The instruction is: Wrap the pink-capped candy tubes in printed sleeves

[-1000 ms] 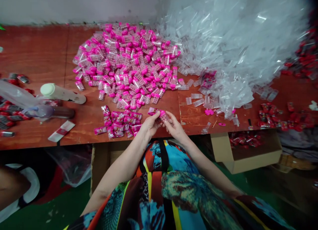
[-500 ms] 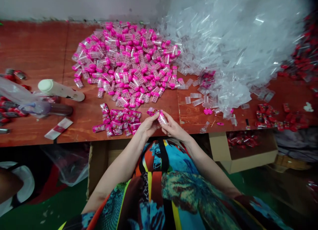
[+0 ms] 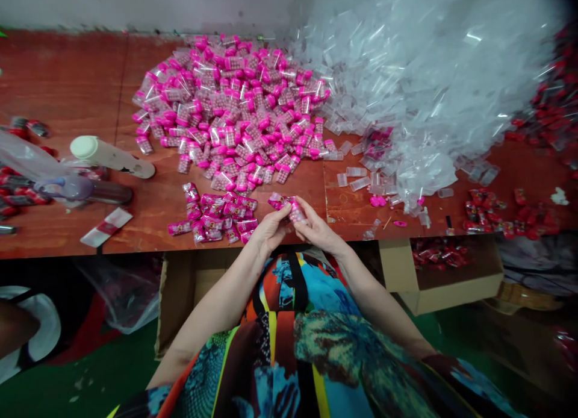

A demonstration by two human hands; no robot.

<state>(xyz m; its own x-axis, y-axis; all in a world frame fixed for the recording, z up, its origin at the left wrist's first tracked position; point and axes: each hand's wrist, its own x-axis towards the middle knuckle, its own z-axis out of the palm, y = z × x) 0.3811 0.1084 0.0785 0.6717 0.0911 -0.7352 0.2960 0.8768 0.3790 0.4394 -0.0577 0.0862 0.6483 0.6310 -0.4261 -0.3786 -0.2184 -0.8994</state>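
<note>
My left hand (image 3: 271, 226) and my right hand (image 3: 320, 231) meet at the front edge of the table. Between them is a small clear candy bottle (image 3: 297, 213) with pink contents, gripped by the fingers of both. A shiny pink printed wrapper (image 3: 275, 200) shows just beyond my left fingertips; whether they touch it I cannot tell. Left of my hands lies a small heap of pink wrapped packets (image 3: 212, 213). Behind them spreads a large pile of pink-capped candy bottles (image 3: 244, 117).
Clear plastic containers (image 3: 419, 81) are heaped at the back right. A white-lidded bottle (image 3: 112, 156) lies on the left of the red-brown table (image 3: 58, 87). Open cardboard boxes (image 3: 456, 294) sit below the table edge, one holding red packets. Red items lie at both sides.
The small bottle has turned slightly between my fingers, and now more of its pink contents shows. Both hands stay in nearly the same place. The view has shifted a little.
</note>
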